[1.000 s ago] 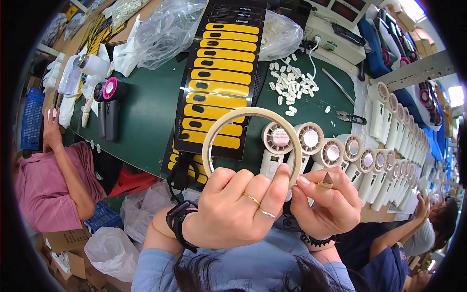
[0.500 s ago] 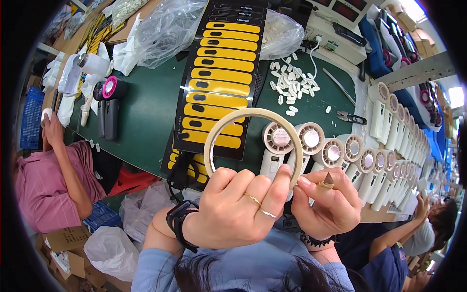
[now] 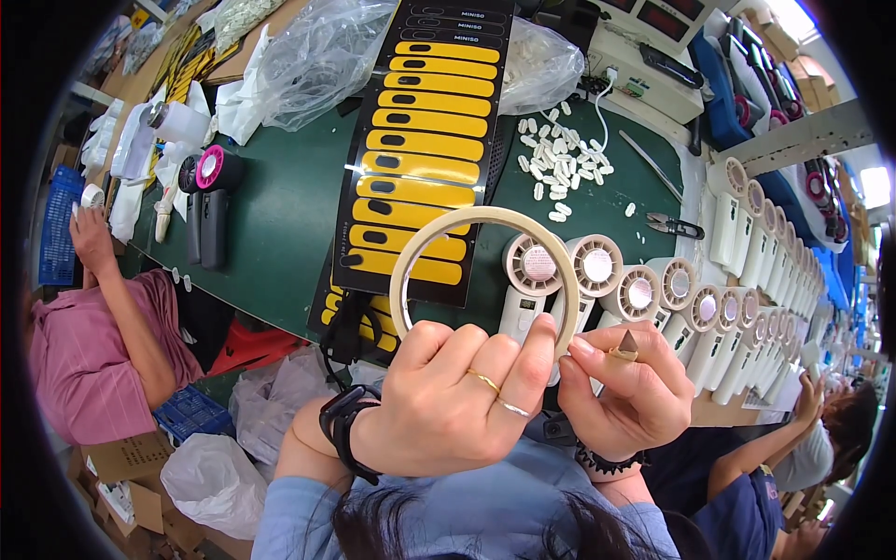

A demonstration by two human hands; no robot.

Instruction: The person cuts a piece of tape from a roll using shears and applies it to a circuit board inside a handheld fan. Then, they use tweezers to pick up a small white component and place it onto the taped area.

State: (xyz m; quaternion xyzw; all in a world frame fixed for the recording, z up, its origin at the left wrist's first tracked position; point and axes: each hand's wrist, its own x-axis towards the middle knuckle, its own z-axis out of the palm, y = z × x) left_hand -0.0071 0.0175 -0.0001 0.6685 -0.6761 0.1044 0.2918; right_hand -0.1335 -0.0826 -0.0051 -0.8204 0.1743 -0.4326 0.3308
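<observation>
My left hand (image 3: 467, 397) is closed round the lower edge of a narrow roll of cream masking tape (image 3: 457, 219), which stands upright with its wide ring facing me. Close by on the right, my right hand (image 3: 635, 387) is pinched, thumb tip against the tape roll's edge. A small brown pointed piece (image 3: 628, 345) with a tan edge sticks up between its fingers; its exact kind and the rest of it are hidden. Behind the roll lie white handheld fans (image 3: 637, 292) with round beige heads. Further off, a black sheet of yellow stickers (image 3: 425, 168) lies on the green table (image 3: 280, 219).
Small white plastic parts (image 3: 560, 159) lie scattered at the back, near thread snips (image 3: 674, 226) and a metal rod (image 3: 651, 165). Two dark fans (image 3: 210, 210) stand at left. Co-workers sit on both sides, one in a pink shirt (image 3: 93, 355). Clear plastic bags (image 3: 322, 65) lie behind.
My hands and the tape roll stay nearly still. At the left, the co-worker in pink has shifted a hand and the small white round thing it holds.
</observation>
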